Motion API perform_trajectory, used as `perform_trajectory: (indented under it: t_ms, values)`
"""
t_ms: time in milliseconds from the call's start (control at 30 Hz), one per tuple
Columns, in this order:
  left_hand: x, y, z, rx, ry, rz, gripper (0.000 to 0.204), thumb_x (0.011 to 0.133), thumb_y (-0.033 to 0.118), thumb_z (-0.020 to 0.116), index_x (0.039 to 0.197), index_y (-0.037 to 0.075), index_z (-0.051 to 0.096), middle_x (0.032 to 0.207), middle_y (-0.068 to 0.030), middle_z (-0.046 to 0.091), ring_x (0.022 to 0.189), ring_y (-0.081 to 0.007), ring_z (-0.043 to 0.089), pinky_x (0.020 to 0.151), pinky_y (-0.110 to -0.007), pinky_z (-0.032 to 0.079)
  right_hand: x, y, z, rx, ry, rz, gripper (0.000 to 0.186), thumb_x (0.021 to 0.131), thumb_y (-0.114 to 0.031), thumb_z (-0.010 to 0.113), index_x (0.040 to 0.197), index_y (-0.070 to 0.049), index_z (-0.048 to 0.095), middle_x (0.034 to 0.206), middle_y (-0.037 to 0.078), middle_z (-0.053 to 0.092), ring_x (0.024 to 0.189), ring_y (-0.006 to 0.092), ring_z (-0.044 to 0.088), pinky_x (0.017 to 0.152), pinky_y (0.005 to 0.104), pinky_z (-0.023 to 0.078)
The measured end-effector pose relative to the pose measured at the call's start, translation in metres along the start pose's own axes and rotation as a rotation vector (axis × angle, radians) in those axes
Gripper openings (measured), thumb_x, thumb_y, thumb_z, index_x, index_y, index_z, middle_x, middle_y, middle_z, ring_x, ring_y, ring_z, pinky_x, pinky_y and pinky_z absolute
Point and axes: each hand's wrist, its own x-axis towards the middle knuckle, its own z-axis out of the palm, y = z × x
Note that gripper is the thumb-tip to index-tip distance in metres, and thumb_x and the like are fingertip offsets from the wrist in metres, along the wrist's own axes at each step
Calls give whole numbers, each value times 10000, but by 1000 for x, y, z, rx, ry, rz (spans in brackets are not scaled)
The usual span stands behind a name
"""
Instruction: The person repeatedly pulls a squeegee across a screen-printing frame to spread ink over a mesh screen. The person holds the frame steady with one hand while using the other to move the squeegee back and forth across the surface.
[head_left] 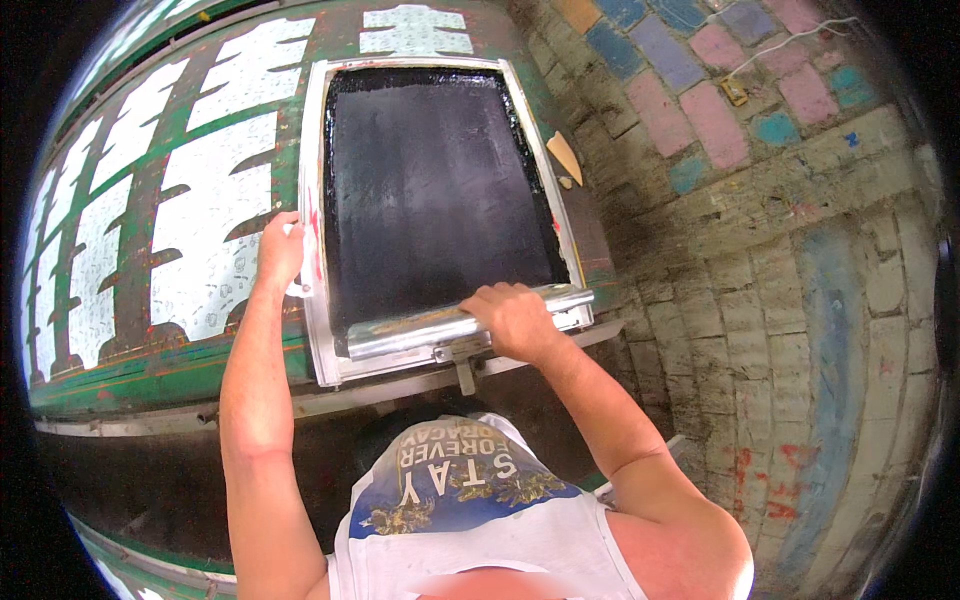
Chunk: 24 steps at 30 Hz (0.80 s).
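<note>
A silk-screen printing frame [311, 190] with pale metal rails lies in front of me, its mesh [430, 170] covered with black ink. My right hand [510, 318] is closed over the top of a long metal squeegee [400, 333], which lies across the near end of the screen. At the frame's left rail, my left hand [281, 250] is closed against the edge. Small white bits show at its fingers and below it; I cannot make out what they are. The undersides of both hands' fingers are hidden.
White patterned cut-out pieces [215, 220] lie in rows on the green table [130, 390] to the left. A tan wedge-shaped piece [564, 158] sits by the frame's right side. Stone paving [720, 330] and painted bricks [705, 115] lie to the right, with a pale cord [785, 42].
</note>
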Motion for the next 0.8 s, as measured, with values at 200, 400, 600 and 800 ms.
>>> perform_trajectory:
  t_ms: [200,400,600,800]
  values:
    - [3,-11,4,-4,31,34,322,1041,164,701,1299,-20,755,1318,-269,766,1282,-421,714,1117,-464,528,-28,-3,8,12,-75,-84,618,722,-84,830,1325,-98,696,1249,139,674,1182,365,646,1004,504,531]
    - [-3,-4,2,110,174,22,400,1050,234,722,1377,4,728,1248,-260,782,1204,-420,741,1059,-477,555,-56,12,7,151,-44,-195,717,791,-82,747,1499,-58,633,1409,200,655,1293,411,643,1097,531,515]
    - [-21,4,-8,233,517,-15,543,1078,271,723,1562,53,608,1304,-170,690,1104,-332,709,1005,-456,565,-123,92,-17,410,197,-333,584,782,20,725,1362,-51,707,1486,210,672,1387,414,639,1156,559,507]
    - [-70,45,-4,154,624,6,537,1059,178,745,1562,47,611,1332,-146,675,1112,-256,700,979,-417,576,-226,226,-23,418,491,-12,545,702,156,687,1191,-72,765,1392,171,737,1319,414,684,1099,535,564]
